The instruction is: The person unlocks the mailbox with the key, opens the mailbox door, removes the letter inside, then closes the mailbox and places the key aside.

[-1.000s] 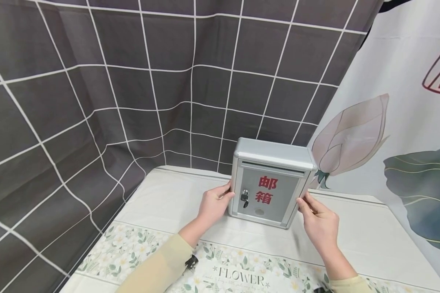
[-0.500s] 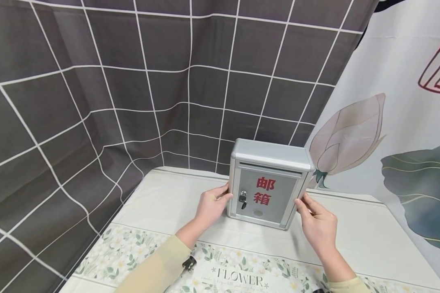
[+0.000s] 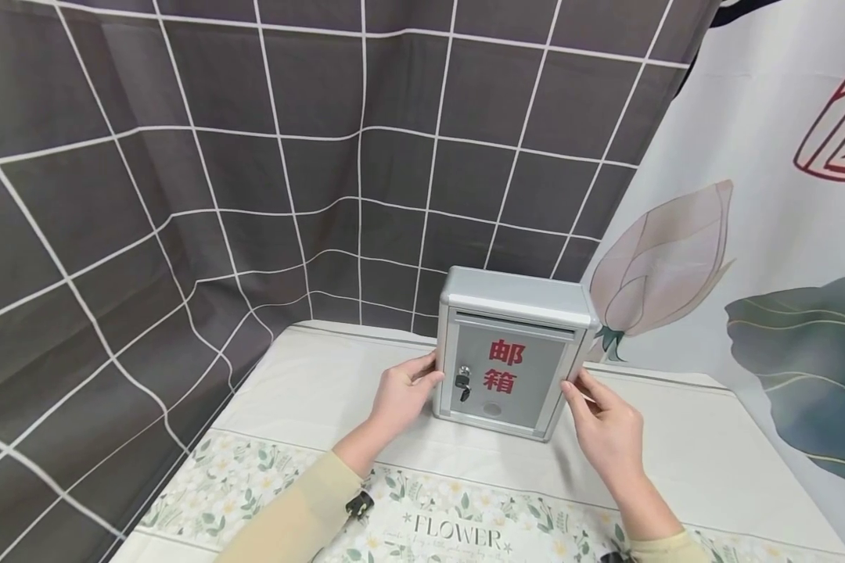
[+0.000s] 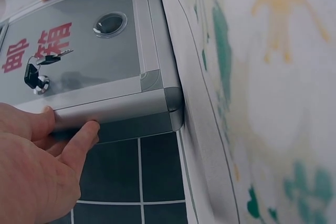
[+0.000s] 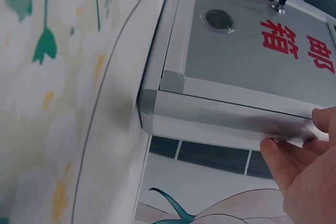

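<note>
A silver-grey metal mailbox (image 3: 510,344) with red characters stands upright on the table, slot toward the top of its front. Two small keys (image 3: 462,385) hang from the lock at the door's left; they also show in the left wrist view as dark-headed keys (image 4: 34,74). My left hand (image 3: 400,397) holds the box's left side, thumb near the front edge and fingers along the side. On the opposite side my right hand (image 3: 609,426) grips the edge, its thumb (image 5: 323,119) at the front and fingers on the side wall. The box's back is hidden.
A white cloth with a floral band and the word FLOWER covers the table (image 3: 310,391). Behind it hangs a dark curtain (image 3: 218,156) with white grid lines. At the right hangs a white curtain (image 3: 767,117) with a printed pink bud and green leaf.
The whole scene, mailbox and hands included, shifts slightly left in the head view. Both hands keep the same hold on the mailbox, which stays in place on the table.
</note>
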Action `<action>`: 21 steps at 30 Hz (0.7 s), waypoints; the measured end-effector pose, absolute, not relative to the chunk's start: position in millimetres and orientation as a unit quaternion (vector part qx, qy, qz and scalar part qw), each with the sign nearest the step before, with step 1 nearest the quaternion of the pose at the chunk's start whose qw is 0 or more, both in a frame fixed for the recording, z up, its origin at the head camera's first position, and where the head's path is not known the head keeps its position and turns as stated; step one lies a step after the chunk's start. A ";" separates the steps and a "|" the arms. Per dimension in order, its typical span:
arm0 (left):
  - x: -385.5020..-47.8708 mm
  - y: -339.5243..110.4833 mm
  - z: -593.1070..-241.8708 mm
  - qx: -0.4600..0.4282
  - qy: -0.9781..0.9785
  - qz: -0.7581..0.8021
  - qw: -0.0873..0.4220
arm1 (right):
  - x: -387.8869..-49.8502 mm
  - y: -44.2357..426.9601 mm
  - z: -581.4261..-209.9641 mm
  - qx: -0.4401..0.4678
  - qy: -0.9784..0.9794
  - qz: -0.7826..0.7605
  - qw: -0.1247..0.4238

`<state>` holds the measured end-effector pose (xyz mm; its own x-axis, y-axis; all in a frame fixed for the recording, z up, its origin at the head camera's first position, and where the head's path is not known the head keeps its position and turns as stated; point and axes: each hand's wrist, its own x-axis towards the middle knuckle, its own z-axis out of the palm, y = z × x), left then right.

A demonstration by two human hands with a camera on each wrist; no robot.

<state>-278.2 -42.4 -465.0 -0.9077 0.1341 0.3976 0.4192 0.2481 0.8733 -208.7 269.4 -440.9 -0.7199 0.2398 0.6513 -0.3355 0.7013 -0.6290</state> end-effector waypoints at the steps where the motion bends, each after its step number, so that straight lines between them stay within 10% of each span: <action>1: -278.4 -42.6 -464.9 -0.176 -0.781 -0.586 0.122 | -209.2 269.9 -440.6 0.033 -0.843 0.383 0.375; 21: -277.9 -43.2 -462.9 -0.169 -0.779 -0.591 0.120 | -198.1 266.0 -422.3 0.081 -0.873 0.225 0.424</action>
<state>-277.9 -43.2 -462.9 -0.9139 0.1223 0.3870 0.4057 0.2435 0.8810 -198.1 266.0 -422.3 -0.6270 0.0492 0.7774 -0.3322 0.8858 -0.3240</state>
